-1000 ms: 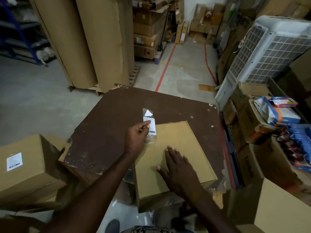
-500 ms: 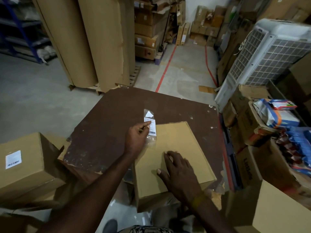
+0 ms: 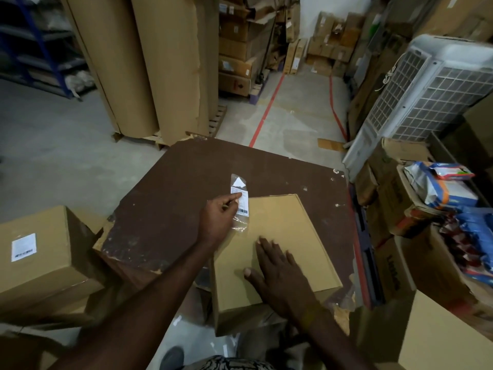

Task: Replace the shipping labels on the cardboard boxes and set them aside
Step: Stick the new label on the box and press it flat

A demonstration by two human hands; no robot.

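At frame centre the left hand [image 3: 217,218] pinches the peeled shipping label [image 3: 239,200] above the cardboard box [image 3: 277,252], pinned by the flat, straight-fingered right hand [image 3: 274,271]; the clingy film could fold onto itself or restick crooked if it sags

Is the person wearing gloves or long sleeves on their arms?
No gloves and no sleeves show. Both the left hand and the right hand are bare, and so are the forearms as far as the picture reaches. No ring or watch is plain to see. A patterned bit of clothing peeks in at the bottom.
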